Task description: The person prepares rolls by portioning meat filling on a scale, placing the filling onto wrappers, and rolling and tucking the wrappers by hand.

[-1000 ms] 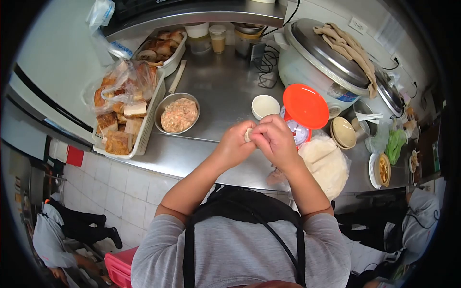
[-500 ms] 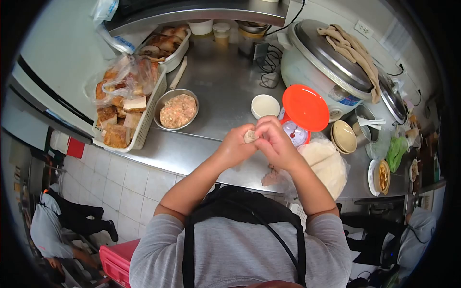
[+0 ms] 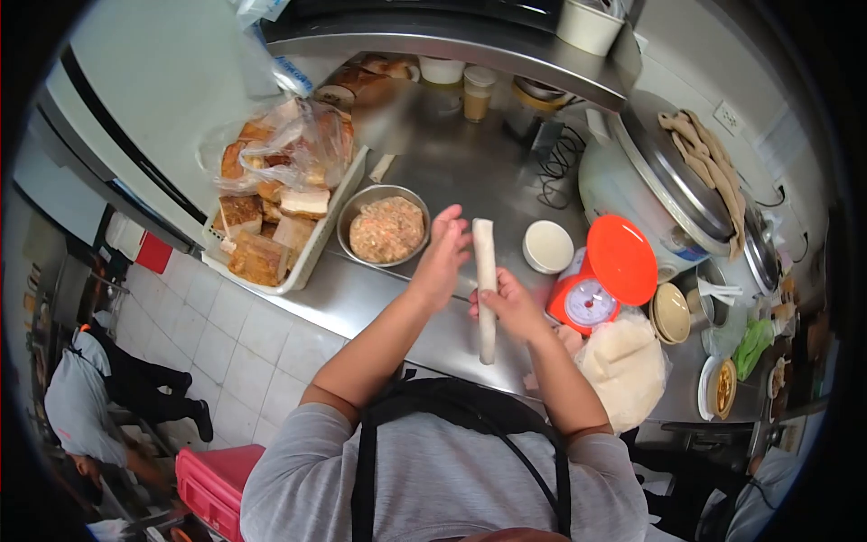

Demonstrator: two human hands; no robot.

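Observation:
My right hand point(image 3: 508, 305) is closed around a long pale roll in a thin wrapper point(image 3: 486, 248), which stands lengthwise over the front of the steel counter. Just left of the roll, my left hand point(image 3: 441, 262) is open with its fingers apart, not gripping it. Beyond that hand, a metal bowl point(image 3: 344, 237) holds pinkish minced filling point(image 3: 388, 230). Another pale roll point(image 3: 382, 168) lies behind the bowl, only partly distinct. To the right of my right hand is a stack of thin white wrapper sheets point(image 3: 623, 370) in clear plastic.
A white basket point(image 3: 312, 266) with browned pork slabs point(image 3: 262, 257) stands left. Right are a white bowl point(image 3: 547, 247), an orange-red scale point(image 3: 623, 262), beige bowls point(image 3: 670, 314) and a large lidded pot point(image 3: 623, 181). A shelf point(image 3: 470, 45) overhangs the back. Other people point(image 3: 86, 397) are behind.
My hands have parted: the left has moved away from the roll and opened, while the right keeps hold. The roll, earlier seen end-on, now shows its full length. The camera view has shifted.

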